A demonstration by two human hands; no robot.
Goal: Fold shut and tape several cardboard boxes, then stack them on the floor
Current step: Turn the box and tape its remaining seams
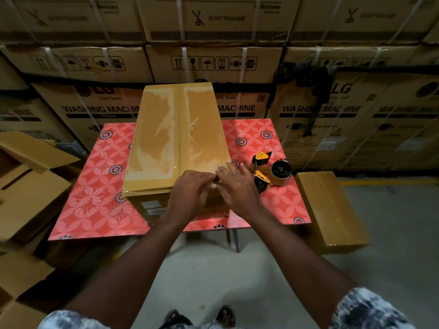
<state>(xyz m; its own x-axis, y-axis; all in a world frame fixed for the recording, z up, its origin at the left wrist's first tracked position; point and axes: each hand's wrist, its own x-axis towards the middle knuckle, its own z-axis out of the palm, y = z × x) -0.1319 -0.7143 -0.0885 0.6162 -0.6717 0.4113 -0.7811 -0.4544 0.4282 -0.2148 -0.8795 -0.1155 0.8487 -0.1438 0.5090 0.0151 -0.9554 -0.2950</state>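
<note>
A long closed cardboard box point(166, 138) lies on the red flowered table point(95, 198), with clear tape running along its centre seam. My left hand point(192, 189) and my right hand point(234, 184) lie side by side on the box's near right corner, fingers fairly straight, pressing the tape end down over the edge. A yellow and black tape dispenser point(270, 172) rests on the table just right of my right hand. Another taped box point(330, 210) stands on the floor to the right of the table.
Several open, unfolded cardboard boxes point(31, 191) are piled on the floor at the left. Large washing machine cartons point(237, 58) form a wall behind the table. Grey floor point(237, 276) lies between me and the table, with my feet at the bottom edge.
</note>
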